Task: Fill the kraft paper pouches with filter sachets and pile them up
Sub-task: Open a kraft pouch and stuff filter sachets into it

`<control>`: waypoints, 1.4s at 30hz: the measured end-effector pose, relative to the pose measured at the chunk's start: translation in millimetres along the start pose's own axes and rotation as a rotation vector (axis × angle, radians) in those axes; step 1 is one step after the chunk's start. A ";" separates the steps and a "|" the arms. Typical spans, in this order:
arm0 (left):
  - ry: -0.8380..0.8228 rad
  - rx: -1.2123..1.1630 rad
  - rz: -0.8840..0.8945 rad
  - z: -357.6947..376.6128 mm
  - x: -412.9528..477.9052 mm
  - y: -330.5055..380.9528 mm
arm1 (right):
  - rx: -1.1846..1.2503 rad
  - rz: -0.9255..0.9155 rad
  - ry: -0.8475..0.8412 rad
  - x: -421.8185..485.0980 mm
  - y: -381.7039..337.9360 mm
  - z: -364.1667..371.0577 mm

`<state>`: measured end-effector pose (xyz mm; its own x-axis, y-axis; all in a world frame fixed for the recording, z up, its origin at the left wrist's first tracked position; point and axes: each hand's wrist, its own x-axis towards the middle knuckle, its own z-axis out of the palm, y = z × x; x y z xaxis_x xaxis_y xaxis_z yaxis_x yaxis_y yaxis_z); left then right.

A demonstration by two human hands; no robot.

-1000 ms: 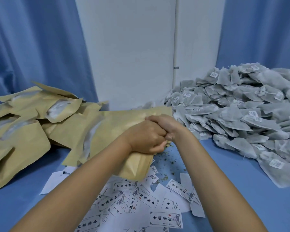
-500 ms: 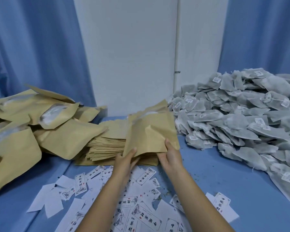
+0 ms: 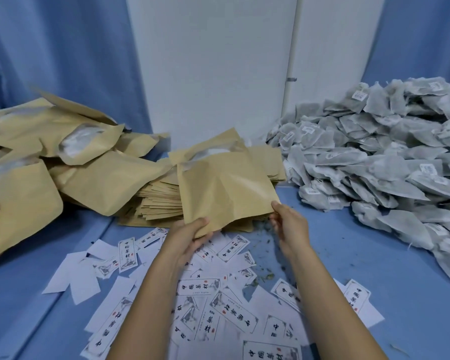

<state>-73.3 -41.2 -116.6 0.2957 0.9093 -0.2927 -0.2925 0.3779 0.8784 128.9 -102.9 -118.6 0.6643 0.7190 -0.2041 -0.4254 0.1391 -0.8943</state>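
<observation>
**A:** How much is done?

**B:** Some full pouches [image 3: 37, 157] lie piled far left. But the flat stack [image 3: 159, 201] of empty ones and the big sachet heap [image 3: 374, 157] on the right show lots is left.

**A:** And now?

**B:** The left hand [image 3: 190, 237] and right hand [image 3: 287, 224] hold one pouch [image 3: 224, 185] above the stack, fingers clamped on its near corners.

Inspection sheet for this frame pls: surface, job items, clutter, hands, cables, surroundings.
Surface: blue table cover, littered in the middle.
Job's things: kraft pouch held up in front of the flat pouch stack; bulging pouches piled left; filter sachets heaped right.
Clutter: printed labels scattered near the person; loose crumbs among them.
Grippers: left hand grips the pouch's lower left corner; right hand pinches its lower right corner.
Cables: nothing seen.
Surroundings: blue curtains, white wall behind.
</observation>
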 end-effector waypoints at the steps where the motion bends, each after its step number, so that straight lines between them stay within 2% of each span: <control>1: -0.020 0.021 0.005 2.3 -2.1 -0.3 | -0.006 -0.005 -0.012 -0.9 -1.0 1.8; 7: -0.023 0.346 0.141 6.5 -6.6 -2.8 | -0.012 -0.023 0.014 -0.3 2.0 1.0; 16: -0.048 0.446 0.204 3.3 -2.8 -0.7 | -0.119 -0.104 0.071 0.9 7.4 -5.2; 21: -0.068 0.404 0.225 4.0 -2.3 -0.8 | -0.085 -0.039 -0.025 -1.1 11.1 0.1; 34: -0.074 0.374 0.258 7.0 1.3 -8.2 | -0.076 -0.020 -0.008 -3.5 17.1 2.7; 38: -0.051 0.349 0.259 7.1 5.0 -10.9 | 0.036 0.001 -0.154 -8.1 19.6 8.1; 42: -0.051 0.383 0.262 6.7 6.4 -13.1 | -0.043 -0.040 -0.106 -8.4 21.6 8.8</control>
<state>-61.5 -41.5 -127.4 0.3037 0.9522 -0.0321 -0.0094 0.0367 0.9993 108.8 -100.0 -132.7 0.6103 0.7820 -0.1268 -0.3715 0.1411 -0.9177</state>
